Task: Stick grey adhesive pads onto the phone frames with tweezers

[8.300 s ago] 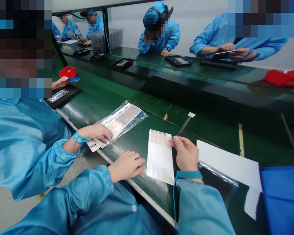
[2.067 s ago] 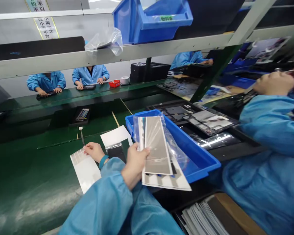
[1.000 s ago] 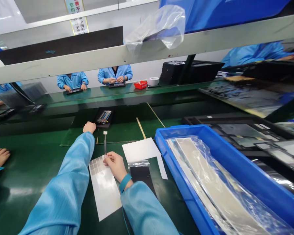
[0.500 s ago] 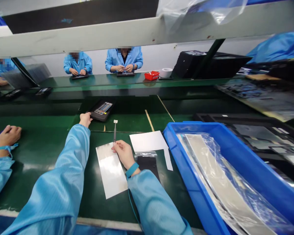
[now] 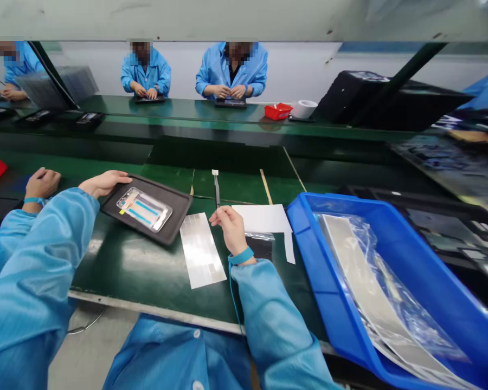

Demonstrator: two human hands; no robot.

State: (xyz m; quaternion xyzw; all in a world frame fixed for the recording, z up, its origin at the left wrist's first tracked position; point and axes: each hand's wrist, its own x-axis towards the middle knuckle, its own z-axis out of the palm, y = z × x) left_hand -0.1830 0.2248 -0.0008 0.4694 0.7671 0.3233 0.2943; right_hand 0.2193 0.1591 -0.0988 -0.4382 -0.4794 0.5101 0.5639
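My left hand (image 5: 104,183) grips the upper left edge of a black tray (image 5: 177,205), thumb on its rim. In the tray lies a phone frame (image 5: 146,210) with blue strips and a small yellow patch. Between the fingers of my right hand (image 5: 232,230) are dark tweezers (image 5: 217,192) pointing away from me, with a small white piece (image 5: 215,172) at their tip. A shiny pale sheet (image 5: 201,249) lies on the bench between tray and right hand. Beyond the right wrist are a white sheet (image 5: 260,219) and a partly covered dark pouch (image 5: 260,248).
A blue bin (image 5: 309,254) with long grey strips and clear plastic stands at the right. Another person's hand (image 5: 43,183) rests at the left. Co-workers sit across the bench, near a red box (image 5: 278,111) and a white tape roll (image 5: 305,108). A beam crosses above.
My left hand has brought the black tray with the phone frame nearer and to the left. My right hand still holds the tweezers. The camera view has tilted down.
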